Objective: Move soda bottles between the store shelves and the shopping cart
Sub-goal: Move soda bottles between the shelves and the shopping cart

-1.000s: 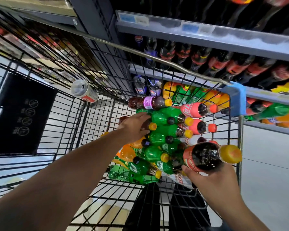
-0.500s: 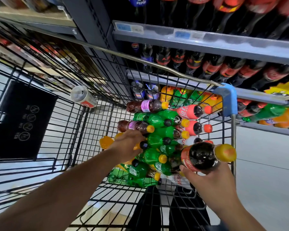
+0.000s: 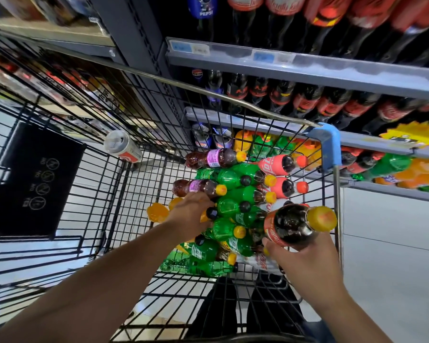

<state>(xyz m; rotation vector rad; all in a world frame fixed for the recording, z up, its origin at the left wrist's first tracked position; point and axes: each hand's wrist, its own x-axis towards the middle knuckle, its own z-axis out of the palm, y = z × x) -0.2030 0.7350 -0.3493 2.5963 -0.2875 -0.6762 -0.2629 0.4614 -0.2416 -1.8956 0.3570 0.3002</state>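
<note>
Cart (image 3: pixel 323 136) at centre already heaped with bottles (image 3: pixel 235 194); cola bottle (image 3: pixel 290 226) held by right hand (image 3: pixel 305 263); orange bottle (image 3: pixel 157 213) gripped by left hand (image 3: pixel 191 214).

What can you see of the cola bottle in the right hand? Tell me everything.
The cola bottle looks like clear plastic filled with dark brown drink, with a red label round its middle and a yellow cap on. It lies nearly level, cap pointing right towards the cart's side rail. The right hand grips its lower body from beneath, holding it over the pile of green bottles in the cart.
</note>
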